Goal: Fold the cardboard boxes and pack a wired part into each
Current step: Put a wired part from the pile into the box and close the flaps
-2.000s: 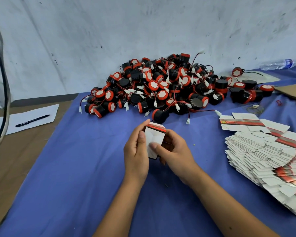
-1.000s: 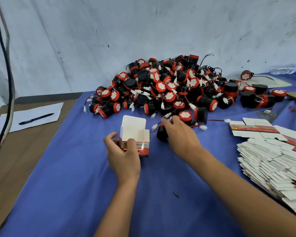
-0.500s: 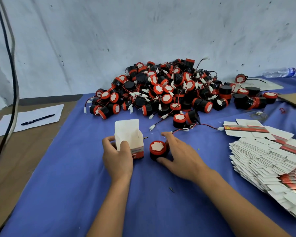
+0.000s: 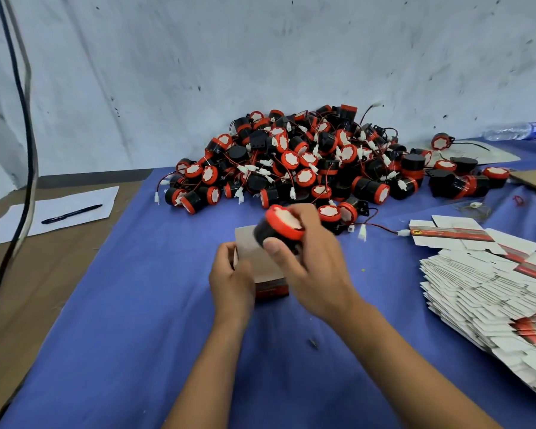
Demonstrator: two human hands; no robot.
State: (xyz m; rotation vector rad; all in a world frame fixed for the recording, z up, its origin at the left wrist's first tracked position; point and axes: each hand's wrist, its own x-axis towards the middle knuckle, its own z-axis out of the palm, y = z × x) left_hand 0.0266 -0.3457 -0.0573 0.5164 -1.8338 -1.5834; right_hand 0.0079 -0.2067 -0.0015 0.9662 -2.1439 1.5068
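Up off the blue cloth has come my right hand, and now its fingers are curled tight round one wired part, holding it over the open box. My left hand grips the box's left side, holding it upright on the cloth. Behind sits the pile of parts; flat boxes lie at right.

Both bare forearms reach forward from the lower edge of the view, converging toward the centre. The left hand is curled, thumb raised, its fingers wrapped round the side of an upright cardboard box. The right hand sits higher and just beside it, thumb and curled fingers gripping a black-and-red wired part above the box.
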